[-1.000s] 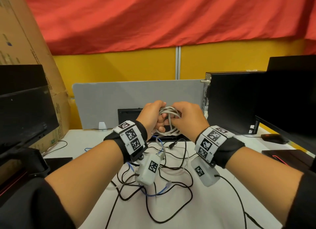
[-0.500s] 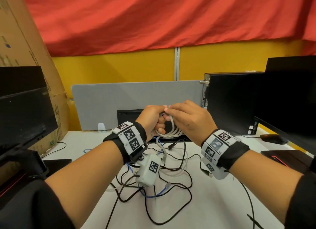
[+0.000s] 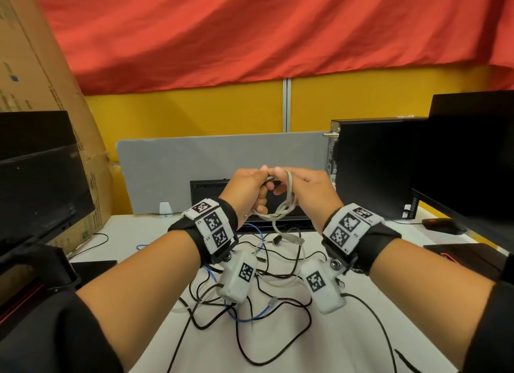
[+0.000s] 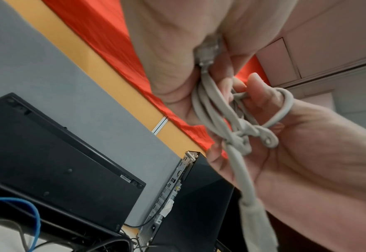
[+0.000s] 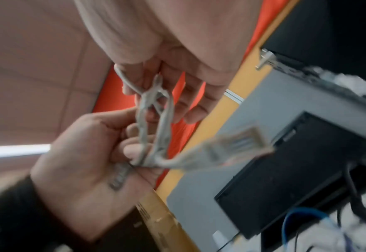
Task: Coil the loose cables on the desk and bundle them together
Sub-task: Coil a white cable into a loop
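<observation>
Above the white desk (image 3: 278, 353), a small coil of grey cable (image 3: 285, 205) is held up between both hands. My left hand (image 3: 250, 187) grips one side of the coil (image 4: 212, 109), with a grey plug (image 4: 210, 51) pressed into its palm. My right hand (image 3: 310, 186) pinches the other side, and one loop (image 4: 285, 105) circles a finger. A turn of cable is knotted round the coil's middle. The free plug end (image 5: 238, 145) dangles below, blurred. Under my wrists lie loose black cables (image 3: 278, 333) and a blue cable (image 3: 250, 318), tangled.
A black computer tower (image 3: 370, 164) and a monitor (image 3: 472, 164) stand on the right, with a mouse (image 3: 439, 225) near them. Another monitor (image 3: 36, 177) and a cardboard box (image 3: 41, 80) are on the left. A grey divider (image 3: 208, 161) and a black keyboard (image 3: 211, 190) stand behind.
The round coil has been drawn into a narrow bundle. My right hand passed over its top and pulled back to the right with a loop. Both hands rose slightly.
</observation>
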